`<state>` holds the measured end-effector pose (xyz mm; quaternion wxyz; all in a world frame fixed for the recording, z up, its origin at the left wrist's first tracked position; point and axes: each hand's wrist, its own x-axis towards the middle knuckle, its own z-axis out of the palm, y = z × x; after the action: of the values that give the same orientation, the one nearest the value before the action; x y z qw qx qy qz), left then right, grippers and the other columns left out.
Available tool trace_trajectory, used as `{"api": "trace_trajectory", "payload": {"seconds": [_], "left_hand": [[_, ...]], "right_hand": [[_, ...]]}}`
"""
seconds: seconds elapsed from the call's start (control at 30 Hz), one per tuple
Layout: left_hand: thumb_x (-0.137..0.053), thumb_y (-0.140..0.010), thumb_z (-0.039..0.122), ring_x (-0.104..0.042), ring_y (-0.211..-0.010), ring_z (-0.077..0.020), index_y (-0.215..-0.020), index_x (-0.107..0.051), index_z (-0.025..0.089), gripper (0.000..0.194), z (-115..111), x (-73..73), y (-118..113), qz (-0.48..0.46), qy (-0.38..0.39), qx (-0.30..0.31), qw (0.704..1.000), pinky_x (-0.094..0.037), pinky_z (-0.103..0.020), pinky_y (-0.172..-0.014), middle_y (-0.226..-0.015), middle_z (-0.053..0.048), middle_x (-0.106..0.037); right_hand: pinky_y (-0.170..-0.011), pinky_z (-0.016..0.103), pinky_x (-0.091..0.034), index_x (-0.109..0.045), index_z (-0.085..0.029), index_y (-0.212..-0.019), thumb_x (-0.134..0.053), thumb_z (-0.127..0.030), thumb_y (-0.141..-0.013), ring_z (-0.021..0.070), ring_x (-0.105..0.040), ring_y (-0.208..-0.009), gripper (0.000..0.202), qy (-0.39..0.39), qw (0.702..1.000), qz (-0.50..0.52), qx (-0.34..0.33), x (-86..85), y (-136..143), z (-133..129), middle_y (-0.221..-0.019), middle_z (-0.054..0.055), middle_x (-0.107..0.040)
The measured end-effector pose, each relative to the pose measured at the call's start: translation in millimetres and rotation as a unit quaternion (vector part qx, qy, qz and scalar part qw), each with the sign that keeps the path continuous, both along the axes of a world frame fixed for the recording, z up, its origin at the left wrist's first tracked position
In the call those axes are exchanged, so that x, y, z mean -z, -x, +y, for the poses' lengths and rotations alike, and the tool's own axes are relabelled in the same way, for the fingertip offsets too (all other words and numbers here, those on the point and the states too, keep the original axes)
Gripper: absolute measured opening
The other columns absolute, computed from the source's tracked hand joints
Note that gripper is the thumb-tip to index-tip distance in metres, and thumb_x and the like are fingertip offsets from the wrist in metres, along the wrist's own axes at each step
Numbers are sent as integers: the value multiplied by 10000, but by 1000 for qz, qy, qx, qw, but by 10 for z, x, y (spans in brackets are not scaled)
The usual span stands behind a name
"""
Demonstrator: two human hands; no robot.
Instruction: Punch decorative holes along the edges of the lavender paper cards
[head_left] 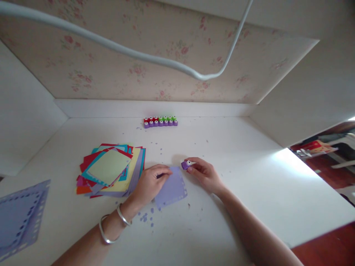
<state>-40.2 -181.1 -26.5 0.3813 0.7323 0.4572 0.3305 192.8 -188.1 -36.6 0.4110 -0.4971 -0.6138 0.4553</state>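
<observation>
Nearest us, toward the near left corner of the table (pixel 249 166), lie lilac sheets (pixel 19 218) with punched borders. Punched bits (pixel 144 217) are scattered toward the near edge. Our left hand (pixel 152 183) grasps a lilac paper (pixel 172 187) by its far left side; holes line its right and near sides. Our right hand (pixel 204 174) pinches a purple punch (pixel 185 165) just beside that paper's far right corner. Left of these sits a coloured paper pile (pixel 109 168). Near the back edge stand two rows of punches (pixel 161 123), purple before red and green.
</observation>
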Motion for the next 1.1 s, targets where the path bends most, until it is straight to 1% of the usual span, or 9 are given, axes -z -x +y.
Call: {"api": "trace_trajectory", "payload": {"seconds": [0.17,0.27,0.33,0.4,0.57,0.67,0.77,0.9,1.1], "left_hand": [[-557,-881,297,-637,-985,-160,-1009,-705,234,205,6,-28,14,5,16,16,1000,-485,-293,-919,-1045,-13,-700],[-659,-807,331,-615,-1045,-178,-1066,-694,222,283,16,-56,28,8,42,25,999,-473,-306,-952,-1116,-26,-675],[-710,-756,312,-601,-1076,-185,-1106,-680,212,366,25,-85,36,5,62,33,997,-463,-307,-972,-1162,-32,-655],[-714,-743,283,-594,-1094,-190,-1128,-673,212,394,31,-111,41,-2,87,42,995,-466,-303,-969,-1198,-35,-638],[-692,-746,249,-592,-1114,-211,-1144,-667,221,400,29,-109,49,-42,142,31,989,-487,-307,-944,-1255,-39,-614],[-692,-737,248,-615,-1081,-210,-1146,-664,221,411,24,-98,58,-78,185,25,979,-517,-299,-895,-1271,-38,-605],[-705,-723,253,-614,-1088,-219,-1139,-667,223,419,23,-113,63,-95,214,18,972,-523,-309,-890,-1295,-42,-591],[-720,-705,246,-621,-1076,-222,-1114,-680,225,411,23,-148,58,-116,233,16,965,-526,-316,-886,-1310,-38,-577],[-719,-705,234,-649,-1007,-207,-1113,-679,195,412,14,-171,49,-114,241,18,964,-527,-320,-874,-1300,-56,-580]], "right_hand": [[-515,234,-446,-619,-206,-1133,-614,-378,-856,125,-584,-627,326,-1,1000,-21,-12,22,-1,2,-834,40,-704],[-582,267,-500,-626,-203,-1128,-614,-375,-854,143,-616,-672,324,-13,999,-40,-6,53,0,11,-834,43,-706],[-620,288,-521,-630,-204,-1127,-611,-371,-854,150,-628,-692,321,-22,998,-52,-2,63,1,13,-837,43,-706],[-633,293,-526,-634,-202,-1121,-608,-367,-857,150,-631,-695,313,-28,998,-62,0,55,4,11,-843,43,-705],[-626,284,-517,-624,-199,-1129,-594,-357,-873,148,-635,-699,302,-21,998,-65,-1,9,10,-5,-852,48,-704],[-665,304,-529,-621,-215,-1134,-593,-358,-875,158,-650,-741,297,-23,998,-57,6,16,9,-6,-897,55,-710],[-699,325,-541,-620,-219,-1142,-593,-364,-876,170,-663,-774,304,-22,998,-50,9,33,5,-4,-918,63,-714],[-693,333,-545,-618,-215,-1147,-595,-369,-874,180,-668,-771,315,-18,998,-53,11,25,3,-4,-902,66,-714],[-659,300,-516,-614,-212,-1142,-594,-355,-877,165,-650,-754,302,-19,998,-51,14,-6,11,-9,-912,68,-712]]}}
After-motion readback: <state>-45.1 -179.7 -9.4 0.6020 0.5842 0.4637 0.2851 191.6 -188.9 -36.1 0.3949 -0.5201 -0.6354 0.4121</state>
